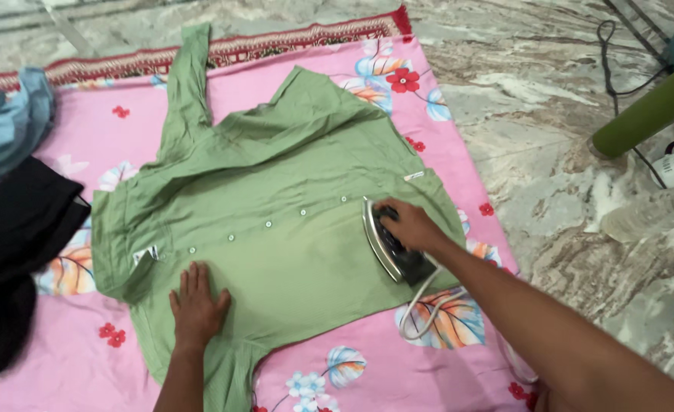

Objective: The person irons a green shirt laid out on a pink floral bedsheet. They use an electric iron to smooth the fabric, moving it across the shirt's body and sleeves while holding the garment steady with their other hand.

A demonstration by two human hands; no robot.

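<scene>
Dark clothes (13, 252) are heaped at frame left beside the green shirt (276, 221), pressed flat by the released left hand (197, 305); the iron (394, 243) is grasped by the right hand (412, 225) near the shirt's right edge.

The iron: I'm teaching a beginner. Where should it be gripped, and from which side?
Probably by the black top handle of the iron, from above, as the right hand does. Its soleplate faces the green shirt and the cord leaves the rear.

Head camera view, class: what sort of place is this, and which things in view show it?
Probably a home floor used for ironing: a green shirt on a pink floral sheet over marble flooring, the right hand on an iron.
</scene>
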